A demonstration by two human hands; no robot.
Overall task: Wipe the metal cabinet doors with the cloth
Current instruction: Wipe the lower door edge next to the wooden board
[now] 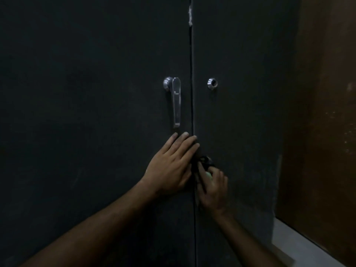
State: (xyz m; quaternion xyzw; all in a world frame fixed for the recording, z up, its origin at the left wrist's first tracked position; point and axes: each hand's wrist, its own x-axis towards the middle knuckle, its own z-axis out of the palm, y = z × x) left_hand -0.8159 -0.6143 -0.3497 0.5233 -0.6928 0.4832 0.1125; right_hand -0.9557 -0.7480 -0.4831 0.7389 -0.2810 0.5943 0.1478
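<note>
Two dark metal doors fill the view, the left door and the right door meeting at a vertical seam just right of centre. A chrome handle hangs straight down on the left door close to the seam, and a round chrome lock sits on the right door at about the same height as the handle's pivot. A pale smudge marks the seam near the top. The left hand lies flat against the left door just below the handle, its fingers straight and together, with the fingertips reaching across the seam. The right hand is on the right door, just beside and below the left hand, with its fingers curled around something small; a pale green patch shows between them, and dark loops stand out just above its fingertips. Whether that patch is the cloth cannot be told in the dim light, and no other cloth is to be seen. Both forearms come up from the lower edge. To the right stands a brown wall, with a strip of pale floor at its foot.
</note>
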